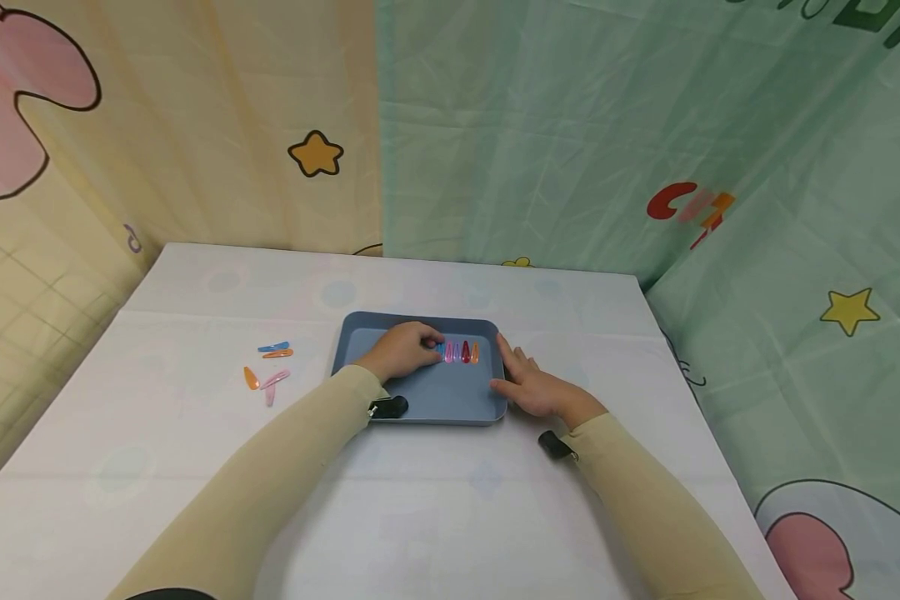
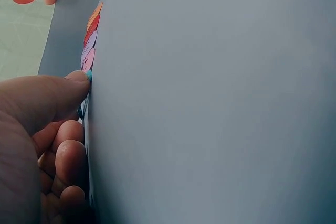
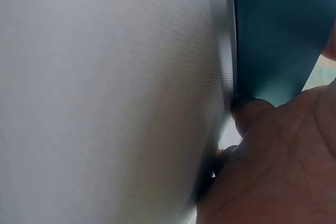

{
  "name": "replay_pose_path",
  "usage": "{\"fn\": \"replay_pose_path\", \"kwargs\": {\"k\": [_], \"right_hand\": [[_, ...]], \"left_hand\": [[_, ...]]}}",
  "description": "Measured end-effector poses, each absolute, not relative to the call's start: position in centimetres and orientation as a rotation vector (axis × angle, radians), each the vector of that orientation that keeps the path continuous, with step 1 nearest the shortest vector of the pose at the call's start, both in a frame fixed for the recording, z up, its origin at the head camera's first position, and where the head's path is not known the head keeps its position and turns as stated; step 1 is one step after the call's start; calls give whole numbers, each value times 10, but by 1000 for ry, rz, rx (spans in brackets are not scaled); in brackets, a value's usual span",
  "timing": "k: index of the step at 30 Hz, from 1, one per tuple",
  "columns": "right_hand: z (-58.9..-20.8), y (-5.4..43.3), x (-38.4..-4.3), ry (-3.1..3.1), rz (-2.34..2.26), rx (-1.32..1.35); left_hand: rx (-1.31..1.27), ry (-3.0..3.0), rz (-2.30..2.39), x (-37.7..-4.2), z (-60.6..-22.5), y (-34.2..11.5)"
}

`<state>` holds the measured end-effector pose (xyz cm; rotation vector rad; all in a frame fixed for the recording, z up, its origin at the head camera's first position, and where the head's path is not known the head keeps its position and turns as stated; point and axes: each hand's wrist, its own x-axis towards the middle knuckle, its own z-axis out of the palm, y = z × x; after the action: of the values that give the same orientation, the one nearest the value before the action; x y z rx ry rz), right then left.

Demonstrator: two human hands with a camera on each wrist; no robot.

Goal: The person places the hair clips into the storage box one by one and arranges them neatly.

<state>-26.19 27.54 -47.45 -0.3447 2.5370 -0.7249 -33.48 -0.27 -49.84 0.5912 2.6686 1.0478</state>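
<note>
My left hand (image 1: 405,348) is over the blue-grey tray (image 1: 450,398). Its thumb and fingers pinch a blue hair clip (image 2: 89,75), low at the tray floor and partly hidden by the thumb. To the right of that clip, side by side in a row, lie a pink clip (image 1: 448,352), a purple clip (image 1: 457,352), a red clip (image 1: 466,352) and an orange clip (image 1: 476,352). At the tray's right edge rests my right hand (image 1: 536,390), fingers extended along the outer rim and thumb against it.
Left of the tray, loose on the white table (image 1: 195,442), are several more hair clips: a blue one (image 1: 273,347), an orange one (image 1: 278,353), another orange one (image 1: 251,378) and two pink ones. Printed curtains (image 1: 510,150) hang behind the table.
</note>
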Motion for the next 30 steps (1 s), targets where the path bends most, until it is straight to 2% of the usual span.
{"fn": "replay_pose_path", "kwargs": {"k": [12, 18, 24, 30], "right_hand": [[-475, 275, -263, 2544, -715, -340], [-475, 274, -263, 2542, -710, -333], [-477, 274, -263, 2541, -723, -336], [-477, 275, -264, 2539, -722, -343]], "left_hand": [[600, 2626, 1157, -342, -496, -10], [625, 2606, 1158, -340, -470, -26], [637, 2637, 1152, -336, -430, -64], [565, 2728, 1042, -334, -415, -127]]}}
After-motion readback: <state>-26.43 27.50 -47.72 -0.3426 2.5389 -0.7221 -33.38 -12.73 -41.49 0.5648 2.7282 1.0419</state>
